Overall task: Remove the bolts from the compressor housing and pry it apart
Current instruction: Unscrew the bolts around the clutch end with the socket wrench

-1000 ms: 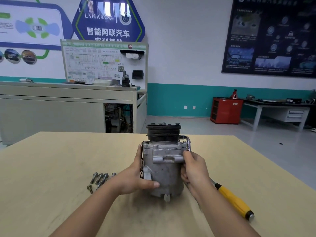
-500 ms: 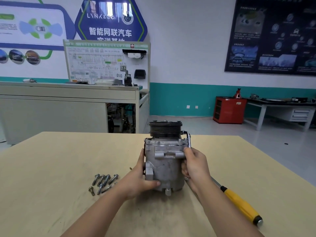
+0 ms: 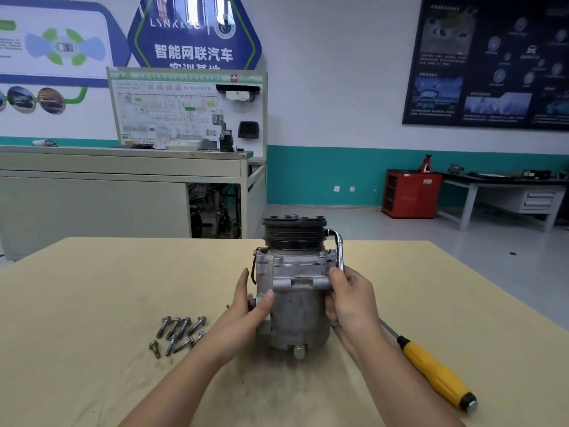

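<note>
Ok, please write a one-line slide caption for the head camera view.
Left hand grips the upright grey metal compressor housing on a tan wooden table; right hand holds a chrome L-shaped wrench.

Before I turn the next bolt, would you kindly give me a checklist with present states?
1. Grey metal compressor housing stands upright on the pale wooden table: ok.
2. Left hand grips the housing's left side: ok.
3. Right hand holds the chrome L-shaped wrench: ok.
4. Wrench tip seated on a bolt head: cannot tell.
5. Loose steel bolts gathered left of the housing: ok.
6. Yellow-handled screwdriver lies right of the housing for prying: ok.
</note>
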Action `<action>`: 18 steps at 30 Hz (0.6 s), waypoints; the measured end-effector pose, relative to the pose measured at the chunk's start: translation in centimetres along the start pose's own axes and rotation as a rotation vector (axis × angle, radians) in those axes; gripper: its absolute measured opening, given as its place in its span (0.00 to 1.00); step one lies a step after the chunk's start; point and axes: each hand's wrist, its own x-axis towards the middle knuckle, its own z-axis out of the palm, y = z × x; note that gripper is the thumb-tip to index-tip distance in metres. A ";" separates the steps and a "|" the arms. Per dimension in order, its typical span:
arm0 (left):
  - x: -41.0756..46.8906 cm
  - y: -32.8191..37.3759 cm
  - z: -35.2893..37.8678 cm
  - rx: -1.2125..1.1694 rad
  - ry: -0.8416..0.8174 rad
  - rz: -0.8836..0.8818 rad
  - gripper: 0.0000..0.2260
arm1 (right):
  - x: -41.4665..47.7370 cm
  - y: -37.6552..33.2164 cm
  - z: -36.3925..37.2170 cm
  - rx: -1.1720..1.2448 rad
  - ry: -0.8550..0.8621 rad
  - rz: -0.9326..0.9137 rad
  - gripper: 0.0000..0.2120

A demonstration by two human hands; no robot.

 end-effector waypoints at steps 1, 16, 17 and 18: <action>0.1 0.1 0.2 -0.012 0.009 0.000 0.43 | -0.2 0.0 -0.1 0.006 -0.004 -0.003 0.13; -1.7 1.1 2.2 -0.073 0.250 0.321 0.47 | -5.2 1.3 -1.6 -0.071 -0.003 -0.194 0.11; -1.9 1.0 2.3 -0.047 0.249 0.349 0.48 | -5.4 1.5 -1.8 -0.076 0.008 -0.193 0.11; -2.1 1.0 2.5 -0.028 0.253 0.373 0.48 | -5.6 1.6 -1.9 -0.073 0.016 -0.180 0.11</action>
